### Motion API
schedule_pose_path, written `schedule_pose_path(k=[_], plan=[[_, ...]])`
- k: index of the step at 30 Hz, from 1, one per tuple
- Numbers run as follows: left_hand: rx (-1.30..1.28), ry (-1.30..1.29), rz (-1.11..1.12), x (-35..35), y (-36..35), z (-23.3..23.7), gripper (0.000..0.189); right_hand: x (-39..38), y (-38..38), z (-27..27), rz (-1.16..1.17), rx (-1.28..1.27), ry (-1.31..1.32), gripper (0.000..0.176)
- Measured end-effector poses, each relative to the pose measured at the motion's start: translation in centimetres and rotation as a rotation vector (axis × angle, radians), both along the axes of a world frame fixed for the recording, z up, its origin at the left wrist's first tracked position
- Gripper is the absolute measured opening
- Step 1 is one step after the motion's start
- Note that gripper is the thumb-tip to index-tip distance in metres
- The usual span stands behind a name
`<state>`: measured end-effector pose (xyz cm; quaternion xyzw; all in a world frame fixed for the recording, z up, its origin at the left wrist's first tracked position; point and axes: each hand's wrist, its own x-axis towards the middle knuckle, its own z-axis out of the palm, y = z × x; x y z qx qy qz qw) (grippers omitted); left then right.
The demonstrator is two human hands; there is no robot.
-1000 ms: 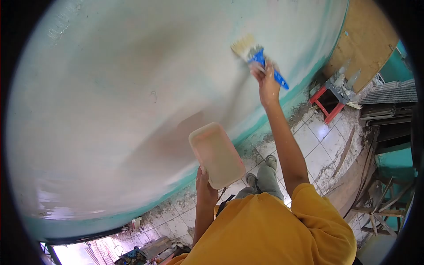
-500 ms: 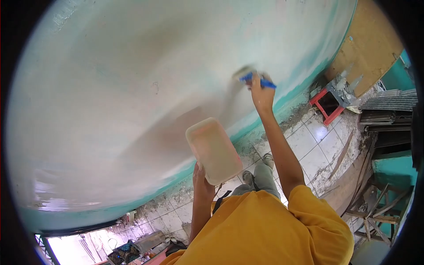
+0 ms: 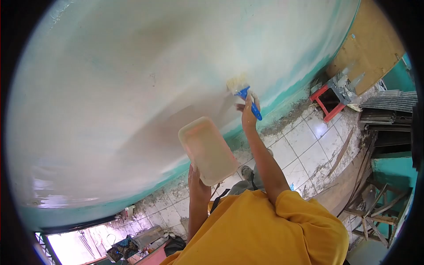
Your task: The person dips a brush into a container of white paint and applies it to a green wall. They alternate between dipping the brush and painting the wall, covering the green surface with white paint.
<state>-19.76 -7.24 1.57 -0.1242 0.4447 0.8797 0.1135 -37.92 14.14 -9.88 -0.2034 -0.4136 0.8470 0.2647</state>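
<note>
The right hand (image 3: pixel 250 116) grips one blue-handled, cream-bristled brush (image 3: pixel 241 92) above the green lower edge of the whitish wall (image 3: pixel 132 66); the left hand (image 3: pixel 194 177) grips one pinkish-cream rectangular tub (image 3: pixel 192 126).

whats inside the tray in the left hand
Inside the tray is a smooth, pale layer that looks like wet paint. It seems to cover the bottom, so that cannot be seen.

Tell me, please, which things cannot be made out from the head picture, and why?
All in the head view:
Left hand: its hold beneath the tray, hidden by the tray.
Brush: any handle lettering, too small.
Corrugated sheets: right ends, cut off by the dark edge.
Tiled floor: part hidden by the yellow shirt.
</note>
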Motion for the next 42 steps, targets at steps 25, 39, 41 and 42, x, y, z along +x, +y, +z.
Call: schedule_pose_path(k=[25,39,41,42], plan=[[-0.043,0.099,0.052,0.7,3.6,1.6,0.065,18.2,2.7,17.7,0.173,0.4,0.111,0.014],[-0.201,0.182,0.069,6.8,7.1,2.1,0.077,23.5,3.8,18.4,0.48,1.197,-0.02,0.014],[-0.206,0.196,0.073,7.7,7.3,2.2,0.077,24.2,4.1,18.3,0.484,1.219,-0.024,0.016],[-0.212,0.21,0.073,8.2,7.3,2.2,0.077,24.5,4.1,18.4,0.49,1.22,-0.025,0.016]])
